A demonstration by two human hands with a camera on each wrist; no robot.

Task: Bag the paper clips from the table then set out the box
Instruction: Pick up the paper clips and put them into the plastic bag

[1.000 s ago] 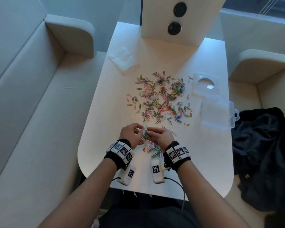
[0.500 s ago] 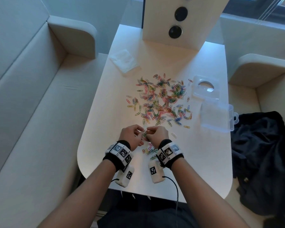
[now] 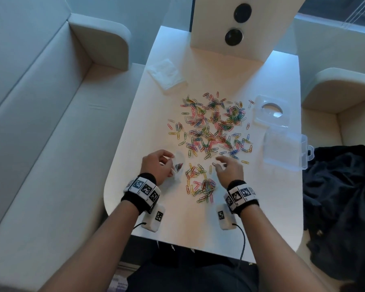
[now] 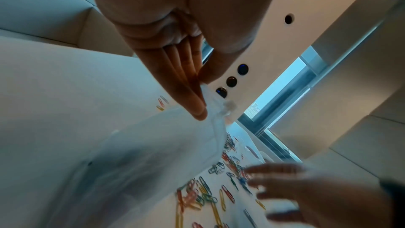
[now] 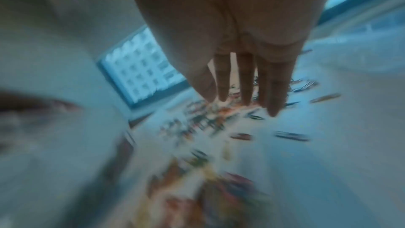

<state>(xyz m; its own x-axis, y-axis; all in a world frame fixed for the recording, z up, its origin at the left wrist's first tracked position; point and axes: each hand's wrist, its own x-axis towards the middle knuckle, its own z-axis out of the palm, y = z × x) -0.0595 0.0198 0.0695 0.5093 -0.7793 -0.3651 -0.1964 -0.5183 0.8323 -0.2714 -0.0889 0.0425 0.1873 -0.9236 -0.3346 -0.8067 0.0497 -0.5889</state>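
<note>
Coloured paper clips point(image 3: 214, 127) lie scattered over the middle of the white table point(image 3: 272, 207), with a smaller heap point(image 3: 202, 184) between my wrists. My left hand point(image 3: 159, 165) pinches the rim of a small clear plastic bag point(image 3: 178, 165) that holds a few clips; the left wrist view shows thumb and fingers pinching the bag point(image 4: 153, 153) at its top edge. My right hand point(image 3: 230, 166) hovers over the near clips with straight, spread fingers point(image 5: 245, 84) and holds nothing. A clear plastic box point(image 3: 284, 148) and its lid point(image 3: 271, 111) sit at the table's right.
A stack of clear bags point(image 3: 167, 74) lies at the table's far left. A white upright panel point(image 3: 236, 26) with round sockets stands at the far end. Cream sofas flank the table; a dark garment point(image 3: 341, 207) lies on the right seat.
My hands, joined over the bag before, have parted: the left keeps the bag and moved left, the right let go and swung right over the near clips.
</note>
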